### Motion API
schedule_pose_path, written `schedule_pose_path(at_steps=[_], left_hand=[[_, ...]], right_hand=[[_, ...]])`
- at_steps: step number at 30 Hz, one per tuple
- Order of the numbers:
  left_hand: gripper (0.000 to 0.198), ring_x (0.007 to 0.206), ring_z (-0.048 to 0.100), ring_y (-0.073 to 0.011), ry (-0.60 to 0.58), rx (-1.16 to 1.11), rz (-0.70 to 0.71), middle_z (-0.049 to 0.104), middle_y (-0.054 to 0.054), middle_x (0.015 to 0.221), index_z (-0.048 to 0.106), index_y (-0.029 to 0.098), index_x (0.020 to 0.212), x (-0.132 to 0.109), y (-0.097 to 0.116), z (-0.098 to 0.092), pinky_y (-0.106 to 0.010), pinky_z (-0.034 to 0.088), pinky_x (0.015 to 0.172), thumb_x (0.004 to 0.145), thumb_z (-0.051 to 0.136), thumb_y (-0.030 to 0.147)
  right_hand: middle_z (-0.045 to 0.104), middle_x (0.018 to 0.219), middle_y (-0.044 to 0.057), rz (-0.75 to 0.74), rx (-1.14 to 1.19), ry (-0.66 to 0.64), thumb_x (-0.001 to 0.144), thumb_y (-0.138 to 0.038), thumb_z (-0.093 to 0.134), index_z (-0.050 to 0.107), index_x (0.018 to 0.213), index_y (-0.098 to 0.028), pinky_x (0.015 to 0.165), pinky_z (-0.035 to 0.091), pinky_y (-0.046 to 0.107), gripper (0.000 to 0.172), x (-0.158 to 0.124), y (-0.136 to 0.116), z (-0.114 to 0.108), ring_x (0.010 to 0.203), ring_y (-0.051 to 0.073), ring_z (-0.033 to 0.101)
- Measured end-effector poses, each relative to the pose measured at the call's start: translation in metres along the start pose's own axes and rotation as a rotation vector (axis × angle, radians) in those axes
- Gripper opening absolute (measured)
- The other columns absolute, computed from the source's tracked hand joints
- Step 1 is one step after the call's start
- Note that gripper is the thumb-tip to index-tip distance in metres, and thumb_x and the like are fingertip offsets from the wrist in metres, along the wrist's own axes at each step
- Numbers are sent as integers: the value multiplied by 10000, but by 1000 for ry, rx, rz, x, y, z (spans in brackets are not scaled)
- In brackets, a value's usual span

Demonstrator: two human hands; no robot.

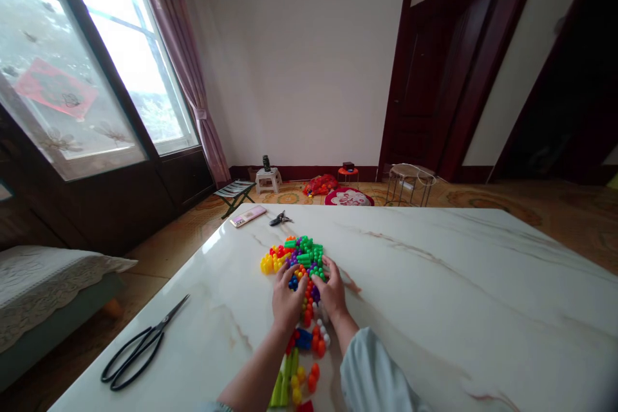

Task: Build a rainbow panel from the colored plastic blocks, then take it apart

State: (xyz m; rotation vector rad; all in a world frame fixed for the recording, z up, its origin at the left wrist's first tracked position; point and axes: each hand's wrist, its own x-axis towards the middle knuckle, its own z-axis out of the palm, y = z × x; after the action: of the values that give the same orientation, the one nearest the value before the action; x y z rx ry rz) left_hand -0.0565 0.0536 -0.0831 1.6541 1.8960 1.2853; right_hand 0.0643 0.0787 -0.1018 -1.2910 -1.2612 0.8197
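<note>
A heap of small knobbly plastic toy pieces (304, 251) in green, yellow, red, purple and orange lies on the white marble-patterned table (434, 283). My left hand (288, 299) reaches into its near left side, fingers apart and curved around blue pieces (293, 282). On the right side, my right hand (333, 291) rests against green and orange pieces, with thumb and fingers spread. Between my forearms, more pieces trail toward me: lime green sticks (284, 383), a blue piece (304, 338) and orange ones (313, 378). My fingertips are partly hidden among the pieces.
Black-handled scissors (145, 347) lie at the table's left. A phone (248, 215) and keys (280, 219) are near the far edge. Beyond it stand a folding stool (235, 190), a white stool (268, 180) and a round stool (410, 174). A cloth-covered seat (53, 283) is at left.
</note>
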Motion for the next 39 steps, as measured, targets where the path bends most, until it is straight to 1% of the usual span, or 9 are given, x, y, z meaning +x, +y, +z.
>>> schedule_pose_path(at_steps=[7, 13, 17, 20, 23, 26, 30, 35, 39], left_hand=[[400, 1201, 524, -271, -137, -635, -171, 649, -89, 1181, 687, 179, 1065, 3, 23, 29, -408, 390, 1037, 762, 631, 435], [537, 1192, 537, -288, -386, -1002, -217, 606, -121, 1258, 636, 182, 1181, -8, 72, 25, -431, 408, 1023, 743, 677, 492], [608, 1264, 470, -306, -485, -646, 5, 541, -118, 1343, 565, 223, 1279, -15, 75, -38, -468, 369, 1059, 760, 640, 533], [885, 1383, 272, -351, -667, -73, 252, 354, -85, 1494, 415, 309, 1403, -39, 41, -95, -510, 252, 1123, 623, 737, 575], [1274, 1408, 26, -437, -775, 406, 211, 105, -137, 1565, 160, 299, 1497, -78, -1, -120, -633, 157, 1095, 442, 779, 656], [1354, 1393, -55, -449, -760, 564, 177, 29, -167, 1562, 124, 273, 1503, -107, -22, -106, -669, 83, 1079, 389, 760, 706], [1301, 1406, 75, -434, -589, 471, 271, 123, -194, 1549, 154, 238, 1503, -115, -15, -62, -651, 125, 1091, 443, 733, 721], [773, 1341, 353, -360, -303, 259, 370, 361, -137, 1475, 508, 262, 1324, -113, 3, -18, -517, 351, 1069, 608, 740, 444], [496, 1216, 492, -309, -186, 54, 334, 529, -103, 1316, 618, 242, 1123, -113, 21, 3, -474, 423, 1022, 634, 695, 266]], right_hand=[[711, 960, 62, 143, 306, 8, 631, -377, 662, 686, 912, -163, 870, 471, 344, 354, 19, 4, -44, 953, 238, 620], [691, 1027, 74, 110, 363, -46, 723, -489, 638, 656, 1018, -169, 847, 487, 348, 435, 10, -18, -89, 976, 238, 617], [628, 1194, 98, -81, -33, -116, 810, -548, 540, 623, 1134, -196, 1012, 400, 427, 486, -22, -19, -127, 1147, 263, 544], [492, 1368, 119, -268, -389, -61, 794, -589, 547, 544, 1269, -202, 1095, 298, 481, 613, -61, -4, -152, 1301, 299, 397], [299, 1507, 119, -294, -638, -37, 763, -644, 556, 417, 1386, -231, 1084, 289, 545, 760, -94, 12, -160, 1389, 343, 237], [285, 1513, 125, -225, -787, -20, 795, -658, 492, 360, 1421, -247, 1042, 287, 623, 760, -105, 18, -150, 1388, 372, 229], [445, 1414, 104, -321, -818, -106, 804, -625, 503, 445, 1369, -254, 1058, 292, 578, 678, -98, 13, -129, 1319, 340, 367], [515, 1332, 86, -439, -700, -160, 808, -531, 561, 520, 1310, -258, 1008, 410, 451, 573, -95, 10, -122, 1213, 285, 482], [553, 1247, 94, -402, -606, -44, 818, -507, 572, 596, 1213, -256, 977, 440, 463, 468, -92, 7, -117, 1140, 282, 520]])
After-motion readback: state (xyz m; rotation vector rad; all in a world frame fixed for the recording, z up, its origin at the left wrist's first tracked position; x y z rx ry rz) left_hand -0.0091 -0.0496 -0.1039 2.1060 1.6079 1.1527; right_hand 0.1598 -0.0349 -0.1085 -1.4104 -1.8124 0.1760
